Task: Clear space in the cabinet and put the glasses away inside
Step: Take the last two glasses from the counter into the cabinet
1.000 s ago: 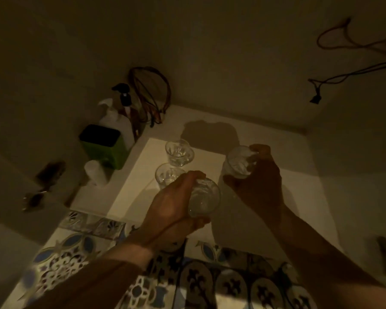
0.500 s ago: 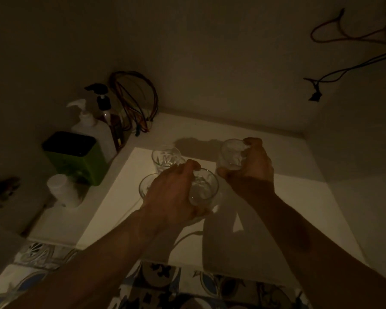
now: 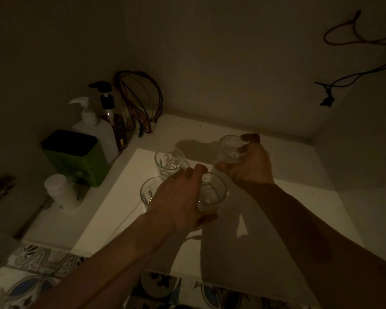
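Inside a dim white cabinet, my left hand (image 3: 178, 201) grips a clear glass (image 3: 211, 192) low over the white shelf (image 3: 299, 197). Further back to the right, my right hand (image 3: 250, 166) holds a second clear glass (image 3: 228, 148) by its side. Two more glasses stand on the shelf to the left: one at the back (image 3: 168, 162), and a nearer one (image 3: 148, 192) partly hidden behind my left hand. I cannot tell whether the held glasses touch the shelf.
Along the cabinet's left wall stand a green box with a dark lid (image 3: 76, 157), a white pump bottle (image 3: 96, 130), a dark pump bottle (image 3: 114, 121), a small white jar (image 3: 60, 190) and a bundle of coloured wires (image 3: 140, 101). Loose cables (image 3: 352, 76) hang at the upper right. Patterned floor tiles (image 3: 31, 284) lie below the shelf edge.
Both hands have carried their glasses forward and deeper into the cabinet, beside the two standing glasses. The view has moved closer to the shelf.
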Available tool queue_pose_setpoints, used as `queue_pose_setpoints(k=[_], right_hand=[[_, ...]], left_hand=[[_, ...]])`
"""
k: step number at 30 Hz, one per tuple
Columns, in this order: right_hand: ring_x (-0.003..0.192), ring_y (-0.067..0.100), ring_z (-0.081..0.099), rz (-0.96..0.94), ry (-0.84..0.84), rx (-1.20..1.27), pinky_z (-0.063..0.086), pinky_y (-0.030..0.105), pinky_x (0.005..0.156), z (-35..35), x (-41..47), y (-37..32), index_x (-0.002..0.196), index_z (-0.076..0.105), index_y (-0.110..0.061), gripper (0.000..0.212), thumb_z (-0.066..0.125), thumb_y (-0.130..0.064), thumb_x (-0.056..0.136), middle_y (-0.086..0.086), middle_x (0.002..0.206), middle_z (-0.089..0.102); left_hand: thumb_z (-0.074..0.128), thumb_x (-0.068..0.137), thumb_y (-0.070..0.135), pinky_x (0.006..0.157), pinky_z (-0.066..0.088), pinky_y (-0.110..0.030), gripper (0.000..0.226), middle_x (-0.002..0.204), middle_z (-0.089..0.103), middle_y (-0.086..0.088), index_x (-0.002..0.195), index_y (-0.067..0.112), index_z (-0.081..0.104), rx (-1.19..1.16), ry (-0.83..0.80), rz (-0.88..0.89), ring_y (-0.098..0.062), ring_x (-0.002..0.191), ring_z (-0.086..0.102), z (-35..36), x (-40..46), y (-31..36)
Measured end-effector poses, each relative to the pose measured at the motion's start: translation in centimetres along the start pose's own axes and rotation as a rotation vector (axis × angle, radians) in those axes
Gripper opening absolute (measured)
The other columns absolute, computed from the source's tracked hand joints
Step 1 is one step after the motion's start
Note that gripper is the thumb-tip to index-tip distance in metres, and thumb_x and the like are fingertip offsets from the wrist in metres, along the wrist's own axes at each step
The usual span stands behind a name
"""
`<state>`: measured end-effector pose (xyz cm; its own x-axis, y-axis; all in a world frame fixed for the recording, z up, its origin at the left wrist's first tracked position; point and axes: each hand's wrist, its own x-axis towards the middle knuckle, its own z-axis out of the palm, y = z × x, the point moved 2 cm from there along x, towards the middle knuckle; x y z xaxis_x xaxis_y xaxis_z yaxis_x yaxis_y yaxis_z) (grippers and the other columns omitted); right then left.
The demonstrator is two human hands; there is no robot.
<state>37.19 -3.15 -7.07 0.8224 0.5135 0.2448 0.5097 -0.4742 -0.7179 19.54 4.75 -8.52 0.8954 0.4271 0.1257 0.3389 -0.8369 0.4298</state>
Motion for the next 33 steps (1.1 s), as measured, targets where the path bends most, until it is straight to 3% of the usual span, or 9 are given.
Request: queue_pose_setpoints(k=[3, 7, 10, 13, 17, 21, 25, 29, 33], right_hand=[[0.093, 0.019, 0.065, 0.028, -0.055, 0.085, 0.055, 0.033, 0.081, 0.7, 0.9, -0.1, 0.114, 0.047, -0.026, 0.077, 0.095, -0.031, 0.054, -0.015, 0.090, 0.056], [0.099, 0.023, 0.064, 0.004, -0.163, 0.031, 0.053, 0.033, 0.082, 2.0, 1.4, -0.5, 0.124, 0.053, -0.017, 0.078, 0.094, -0.028, 0.059, -0.002, 0.106, 0.060], [0.104, 0.022, 0.063, 0.024, -0.204, 0.093, 0.055, 0.037, 0.088, 3.2, 1.7, -0.9, 0.126, 0.046, -0.021, 0.087, 0.097, -0.023, 0.055, -0.003, 0.106, 0.058], [0.103, 0.019, 0.062, 0.016, -0.290, 0.056, 0.052, 0.027, 0.080, 4.1, 2.0, -1.0, 0.131, 0.044, -0.022, 0.095, 0.097, -0.025, 0.053, 0.001, 0.114, 0.060], [0.099, 0.018, 0.063, 0.015, -0.345, 0.020, 0.051, 0.025, 0.073, 4.7, 2.6, -1.2, 0.127, 0.046, -0.024, 0.092, 0.098, -0.025, 0.052, -0.005, 0.106, 0.058], [0.099, 0.018, 0.062, 0.012, -0.376, 0.008, 0.053, 0.026, 0.073, 4.9, 3.1, -1.2, 0.121, 0.045, -0.026, 0.091, 0.100, -0.022, 0.048, -0.005, 0.105, 0.058], [0.099, 0.018, 0.062, -0.004, -0.382, -0.020, 0.058, 0.035, 0.083, 4.9, 3.1, -1.6, 0.122, 0.045, -0.026, 0.095, 0.101, -0.024, 0.045, -0.004, 0.109, 0.059], [0.087, 0.006, 0.058, 0.009, -0.396, 0.006, 0.047, 0.018, 0.061, 4.8, 2.8, -2.0, 0.120, 0.045, -0.026, 0.093, 0.100, -0.021, 0.046, -0.008, 0.104, 0.056], [0.096, 0.013, 0.058, 0.003, -0.438, -0.001, 0.045, 0.018, 0.060, 4.6, 2.7, -2.4, 0.126, 0.043, -0.023, 0.094, 0.099, -0.021, 0.050, -0.004, 0.112, 0.055]], left_hand=[[0.076, 0.060, 0.074, 0.097, 0.046, -0.037, 0.113, 0.138, 0.051, 0.000, 0.147, 0.029, 0.021, -0.009, -0.025, -0.004, -0.022, 0.124, 0.052, 0.0, -0.2, -0.1], [0.066, 0.057, 0.086, 0.106, 0.038, -0.034, 0.124, 0.146, 0.046, 0.001, 0.154, 0.031, 0.011, -0.059, 0.041, 0.046, -0.022, 0.132, 0.045, -1.2, -1.0, -0.1], [0.057, 0.064, 0.089, 0.105, 0.034, -0.028, 0.112, 0.146, 0.047, 0.007, 0.153, 0.030, 0.022, -0.093, 0.147, 0.062, -0.015, 0.131, 0.045, -2.9, -1.8, -0.3], [0.053, 0.080, 0.077, 0.089, 0.040, -0.020, 0.080, 0.131, 0.057, 0.011, 0.144, 0.031, 0.037, -0.127, 0.290, 0.049, -0.005, 0.115, 0.054, -4.7, -2.8, -1.3], [0.050, 0.093, 0.057, 0.087, 0.049, -0.025, 0.051, 0.122, 0.061, 0.011, 0.135, 0.029, 0.046, -0.147, 0.395, 0.014, -0.002, 0.111, 0.056, -6.5, -3.5, -2.6], [0.049, 0.094, 0.052, 0.086, 0.049, -0.027, 0.046, 0.121, 0.063, 0.011, 0.134, 0.029, 0.046, -0.140, 0.417, -0.026, -0.002, 0.111, 0.057, -6.9, -3.6, -3.1], [0.050, 0.096, 0.046, 0.086, 0.049, -0.029, 0.043, 0.121, 0.063, 0.011, 0.134, 0.027, 0.047, -0.144, 0.407, -0.040, -0.004, 0.110, 0.058, -6.6, -3.8, -3.2], [0.049, 0.096, 0.047, 0.084, 0.052, -0.032, 0.041, 0.120, 0.063, 0.010, 0.133, 0.029, 0.046, -0.145, 0.404, -0.041, -0.005, 0.109, 0.058, -6.5, -3.9, -3.2], [0.046, 0.094, 0.049, 0.084, 0.052, -0.033, 0.043, 0.121, 0.063, 0.011, 0.133, 0.030, 0.045, -0.135, 0.394, -0.048, -0.006, 0.109, 0.059, -6.5, -3.9, -3.2]])
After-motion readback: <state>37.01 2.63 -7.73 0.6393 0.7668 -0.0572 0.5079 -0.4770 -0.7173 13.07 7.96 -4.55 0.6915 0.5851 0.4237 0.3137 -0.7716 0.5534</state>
